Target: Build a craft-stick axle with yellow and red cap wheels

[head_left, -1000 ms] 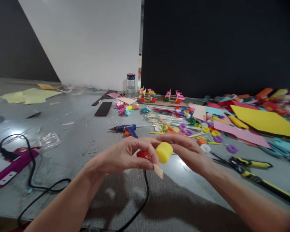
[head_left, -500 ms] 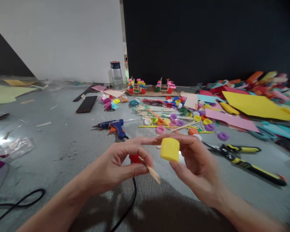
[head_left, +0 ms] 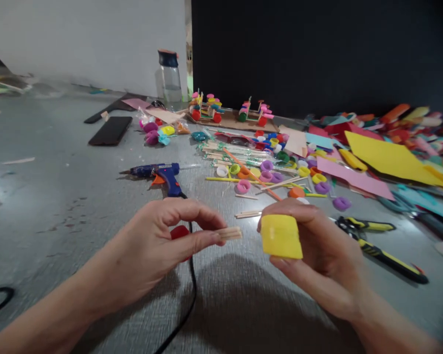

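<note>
My left hand (head_left: 151, 250) is closed around a short wooden stick (head_left: 229, 233) that points right, with a red bottle cap (head_left: 179, 232) tucked behind the thumb. My right hand (head_left: 317, 255) grips a yellow bottle cap (head_left: 281, 236) between thumb and fingers, a little to the right of the stick's tip and apart from it. Both hands hover low over the grey table (head_left: 59, 196).
A blue glue gun (head_left: 162, 173) lies beyond my left hand, its black cord (head_left: 190, 295) running under my hands. Yellow-handled pliers (head_left: 376, 246) lie to the right. Coloured caps (head_left: 266, 174), sticks, paper sheets (head_left: 387, 160), small cap models (head_left: 206, 109), a bottle (head_left: 168, 76) and a phone (head_left: 110, 130) sit farther back.
My hands have drawn apart: the yellow cap moved right, away from the stick. The stick swung from pointing down-right to level. The view shifted forward and right.
</note>
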### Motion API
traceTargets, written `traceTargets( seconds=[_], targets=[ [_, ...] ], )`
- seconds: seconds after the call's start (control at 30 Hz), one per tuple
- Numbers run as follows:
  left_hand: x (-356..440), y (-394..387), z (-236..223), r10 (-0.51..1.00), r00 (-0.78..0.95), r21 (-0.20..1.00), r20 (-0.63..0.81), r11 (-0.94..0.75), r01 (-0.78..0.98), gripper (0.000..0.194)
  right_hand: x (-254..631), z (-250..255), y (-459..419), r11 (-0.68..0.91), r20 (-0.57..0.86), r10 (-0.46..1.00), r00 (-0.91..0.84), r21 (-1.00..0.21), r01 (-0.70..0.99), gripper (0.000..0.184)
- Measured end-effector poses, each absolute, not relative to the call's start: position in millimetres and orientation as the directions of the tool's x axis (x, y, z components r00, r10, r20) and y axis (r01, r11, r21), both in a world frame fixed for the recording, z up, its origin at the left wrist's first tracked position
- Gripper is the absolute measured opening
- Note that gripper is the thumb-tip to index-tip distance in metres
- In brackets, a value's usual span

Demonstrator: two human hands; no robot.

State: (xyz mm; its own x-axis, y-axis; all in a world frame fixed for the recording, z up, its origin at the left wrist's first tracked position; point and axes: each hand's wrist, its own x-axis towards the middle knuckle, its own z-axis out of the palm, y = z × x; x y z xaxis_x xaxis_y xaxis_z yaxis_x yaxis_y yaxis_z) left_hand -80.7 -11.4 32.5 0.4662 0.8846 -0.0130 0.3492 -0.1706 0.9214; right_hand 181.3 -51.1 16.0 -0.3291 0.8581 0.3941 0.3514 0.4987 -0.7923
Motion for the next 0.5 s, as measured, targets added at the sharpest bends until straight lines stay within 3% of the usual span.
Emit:
traceTargets(
  seconds=[0.33,0.5],
  targets=[
    [-76.8,-10.0,27.5,0.764,0.559,0.931,-0.321,0.144,0.336,0.019,180.7,21.9,-41.6,0.572,0.351,0.797,-0.492,-0.703,0.424,0.037],
    [-78.1,-8.5,22.2,0.755,0.592,0.948,-0.281,0.124,0.292,0.017,182.3,22.7,-41.9,0.55,0.313,0.799,-0.513,-0.723,0.417,0.035]
  ],
)
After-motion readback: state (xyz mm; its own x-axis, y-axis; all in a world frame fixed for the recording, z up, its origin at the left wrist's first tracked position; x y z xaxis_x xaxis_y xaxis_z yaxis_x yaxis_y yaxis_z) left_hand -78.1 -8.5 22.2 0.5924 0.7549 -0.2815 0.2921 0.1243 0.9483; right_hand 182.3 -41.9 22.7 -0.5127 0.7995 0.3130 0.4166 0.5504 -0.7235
